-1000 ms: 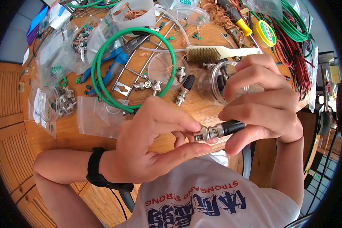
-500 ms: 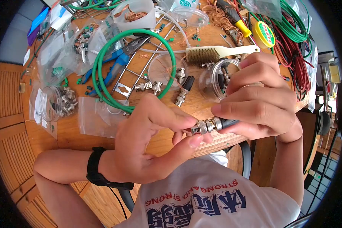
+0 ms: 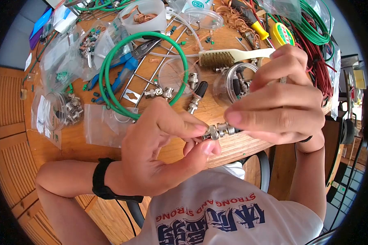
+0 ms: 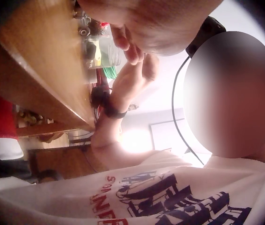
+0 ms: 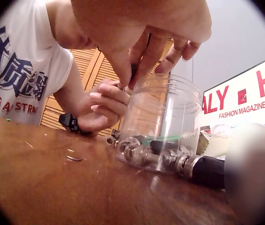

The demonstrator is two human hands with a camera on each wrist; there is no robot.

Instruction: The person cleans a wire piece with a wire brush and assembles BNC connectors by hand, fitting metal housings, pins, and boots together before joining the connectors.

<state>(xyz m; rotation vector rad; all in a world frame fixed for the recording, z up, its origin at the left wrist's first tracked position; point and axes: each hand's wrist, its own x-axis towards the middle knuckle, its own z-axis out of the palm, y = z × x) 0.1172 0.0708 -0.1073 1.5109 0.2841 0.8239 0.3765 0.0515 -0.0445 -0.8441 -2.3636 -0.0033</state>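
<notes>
Between both hands sits a silver BNC connector (image 3: 218,131), lying nearly level above the table's front edge. My left hand (image 3: 153,151) pinches its left end between thumb and index finger. At the other end, the fingers of my right hand (image 3: 280,112) grip the connector and cover its black boot. Behind the hands, another BNC connector with a black boot (image 3: 197,98) lies on the table. A clear jar (image 3: 229,87) of connectors stands beside the right hand; in the right wrist view the jar (image 5: 163,105) stands below that hand.
A green cable coil (image 3: 103,81) lies over blue-handled pliers (image 3: 124,69) and a wire rack. Further back are a brass-bristled brush (image 3: 218,59), a yellow round tin (image 3: 283,34) and red wires (image 3: 319,77). Another jar of connectors (image 3: 55,112) lies at the left.
The right hand's fingers have closed over the black boot, which showed earlier, and the hand has turned. The connector has shifted slightly left and up. The left hand keeps its pinch.
</notes>
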